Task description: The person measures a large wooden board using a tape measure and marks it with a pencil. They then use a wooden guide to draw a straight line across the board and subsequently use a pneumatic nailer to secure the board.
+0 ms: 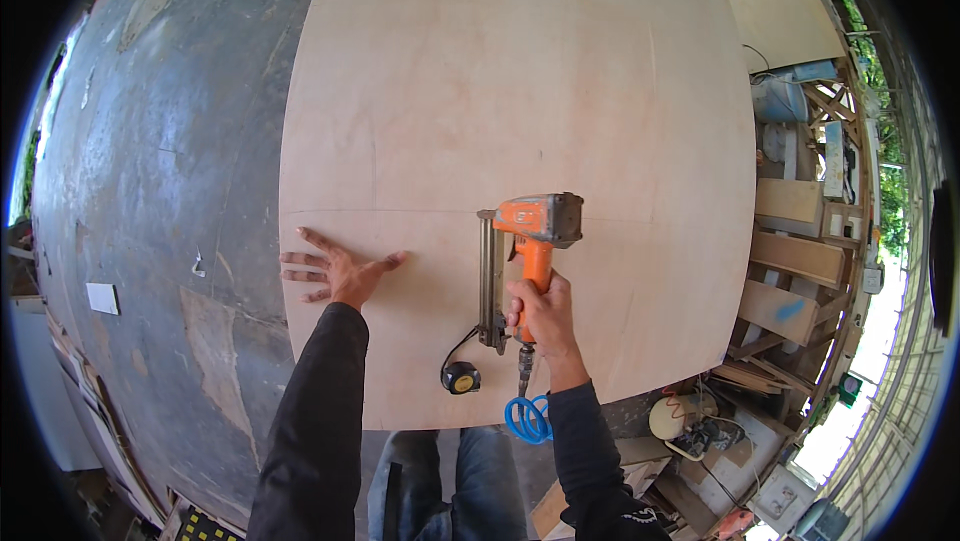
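Note:
A large pale plywood sheet lies flat before me, with a thin pencil line running across it. My right hand is wrapped round the grip of an orange pneumatic nail gun, whose magazine points toward me above the sheet. From the bottom of its grip hangs a coiled blue air hose. My left hand presses flat on the sheet near its left edge, fingers spread, just below the pencil line. A black and yellow tape measure rests on the sheet near its front edge, left of the hose.
The sheet sits on a dark grey worn surface that stretches to the left, where a small white rectangular piece lies. At the right are stacked wood offcuts and a blue container. An air compressor stands at the lower right.

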Demonstrator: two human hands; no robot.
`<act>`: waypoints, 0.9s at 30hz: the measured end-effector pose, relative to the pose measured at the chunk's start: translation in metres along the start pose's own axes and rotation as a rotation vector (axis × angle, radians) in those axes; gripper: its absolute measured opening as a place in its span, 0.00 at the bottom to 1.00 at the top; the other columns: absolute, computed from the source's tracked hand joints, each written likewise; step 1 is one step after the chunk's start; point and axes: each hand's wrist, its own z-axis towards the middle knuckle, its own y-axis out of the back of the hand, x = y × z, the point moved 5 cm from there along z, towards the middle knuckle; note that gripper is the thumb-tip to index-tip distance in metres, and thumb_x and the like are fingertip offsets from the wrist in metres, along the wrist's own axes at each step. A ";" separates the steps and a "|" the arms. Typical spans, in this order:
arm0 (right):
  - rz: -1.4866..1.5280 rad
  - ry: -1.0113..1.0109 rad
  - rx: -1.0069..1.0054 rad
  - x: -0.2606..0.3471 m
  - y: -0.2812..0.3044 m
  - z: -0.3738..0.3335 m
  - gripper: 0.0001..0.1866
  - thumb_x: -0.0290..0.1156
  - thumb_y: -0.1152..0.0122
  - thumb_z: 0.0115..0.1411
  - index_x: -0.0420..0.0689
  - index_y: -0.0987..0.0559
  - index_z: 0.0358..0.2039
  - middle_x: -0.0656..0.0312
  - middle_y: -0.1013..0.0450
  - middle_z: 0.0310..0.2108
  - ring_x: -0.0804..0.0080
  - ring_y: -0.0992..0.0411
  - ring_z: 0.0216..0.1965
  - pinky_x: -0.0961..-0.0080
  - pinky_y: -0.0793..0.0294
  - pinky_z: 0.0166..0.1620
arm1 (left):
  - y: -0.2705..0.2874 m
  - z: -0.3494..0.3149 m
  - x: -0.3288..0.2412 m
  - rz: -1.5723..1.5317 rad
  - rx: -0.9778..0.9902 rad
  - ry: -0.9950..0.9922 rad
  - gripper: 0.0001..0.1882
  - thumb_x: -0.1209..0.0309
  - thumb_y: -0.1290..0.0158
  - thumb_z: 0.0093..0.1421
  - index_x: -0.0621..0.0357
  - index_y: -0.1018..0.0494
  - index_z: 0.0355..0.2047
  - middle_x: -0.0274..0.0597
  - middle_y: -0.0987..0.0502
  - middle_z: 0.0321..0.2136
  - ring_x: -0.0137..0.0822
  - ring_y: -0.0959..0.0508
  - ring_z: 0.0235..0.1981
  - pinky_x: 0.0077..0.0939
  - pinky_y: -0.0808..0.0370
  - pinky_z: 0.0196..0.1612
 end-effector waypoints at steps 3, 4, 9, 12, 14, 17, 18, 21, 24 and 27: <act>-0.025 0.007 0.043 -0.005 -0.019 0.004 0.13 0.22 0.41 0.61 0.38 0.29 0.46 0.66 0.33 0.18 0.78 0.34 0.14 0.76 0.29 0.20 | 0.000 0.000 -0.001 -0.019 0.023 0.005 0.96 0.42 0.20 0.24 0.48 0.90 0.70 0.70 0.94 0.67 0.69 0.92 0.67 0.81 0.76 0.64; -0.029 0.007 0.040 -0.007 -0.021 0.004 0.13 0.22 0.41 0.61 0.38 0.29 0.47 0.66 0.33 0.18 0.78 0.34 0.14 0.76 0.30 0.21 | 0.000 -0.001 0.000 -0.019 0.016 0.005 0.96 0.42 0.20 0.24 0.48 0.90 0.70 0.70 0.94 0.67 0.69 0.92 0.67 0.81 0.76 0.64; -0.033 0.027 0.025 -0.011 -0.028 0.005 0.15 0.22 0.42 0.62 0.36 0.28 0.49 0.68 0.33 0.18 0.81 0.35 0.14 0.79 0.30 0.20 | 0.001 -0.001 -0.002 -0.013 0.022 0.018 0.96 0.41 0.20 0.24 0.49 0.90 0.70 0.71 0.94 0.66 0.70 0.92 0.67 0.81 0.76 0.63; -0.030 0.011 0.009 -0.009 -0.028 0.004 0.14 0.21 0.42 0.62 0.36 0.28 0.48 0.68 0.33 0.18 0.82 0.35 0.14 0.79 0.30 0.20 | 0.000 0.000 -0.001 -0.009 0.013 0.012 0.96 0.41 0.20 0.24 0.50 0.90 0.70 0.72 0.93 0.66 0.70 0.92 0.67 0.82 0.76 0.63; -0.039 0.018 0.017 -0.008 -0.028 0.004 0.14 0.21 0.42 0.62 0.37 0.28 0.48 0.68 0.33 0.18 0.82 0.35 0.14 0.79 0.30 0.20 | 0.000 0.000 -0.002 -0.006 0.026 0.017 0.96 0.41 0.20 0.24 0.50 0.90 0.70 0.72 0.93 0.66 0.71 0.91 0.67 0.82 0.76 0.63; -0.052 0.016 0.016 -0.007 -0.029 0.003 0.14 0.21 0.43 0.62 0.37 0.28 0.48 0.68 0.33 0.18 0.82 0.35 0.14 0.79 0.30 0.20 | 0.000 0.001 -0.001 0.000 0.031 0.020 0.96 0.41 0.20 0.24 0.50 0.90 0.70 0.72 0.92 0.67 0.71 0.91 0.68 0.82 0.76 0.63; -0.055 0.014 0.014 -0.007 -0.030 0.003 0.14 0.21 0.43 0.62 0.37 0.28 0.48 0.68 0.33 0.18 0.82 0.35 0.14 0.79 0.30 0.20 | 0.001 0.001 -0.001 0.002 0.029 0.020 0.96 0.41 0.20 0.24 0.50 0.90 0.70 0.73 0.92 0.67 0.71 0.91 0.68 0.82 0.75 0.63; -0.056 0.010 -0.004 -0.007 -0.030 0.002 0.14 0.21 0.42 0.62 0.37 0.28 0.49 0.68 0.34 0.18 0.82 0.35 0.14 0.79 0.30 0.20 | 0.002 -0.002 -0.002 -0.012 0.018 0.006 0.96 0.41 0.20 0.24 0.51 0.89 0.70 0.73 0.92 0.67 0.72 0.91 0.68 0.82 0.75 0.63; -0.066 0.011 -0.004 -0.004 -0.030 0.001 0.15 0.21 0.42 0.62 0.37 0.28 0.50 0.68 0.34 0.18 0.82 0.35 0.14 0.79 0.30 0.21 | 0.000 -0.001 -0.003 -0.003 0.039 0.027 0.96 0.41 0.20 0.24 0.51 0.89 0.70 0.73 0.92 0.67 0.72 0.91 0.67 0.83 0.76 0.63; -0.055 0.021 0.006 -0.005 -0.032 0.000 0.15 0.21 0.42 0.62 0.36 0.28 0.50 0.68 0.34 0.18 0.82 0.35 0.14 0.79 0.30 0.20 | 0.000 0.000 -0.001 -0.014 0.022 0.022 0.96 0.41 0.20 0.24 0.51 0.90 0.70 0.73 0.92 0.67 0.72 0.91 0.67 0.82 0.76 0.62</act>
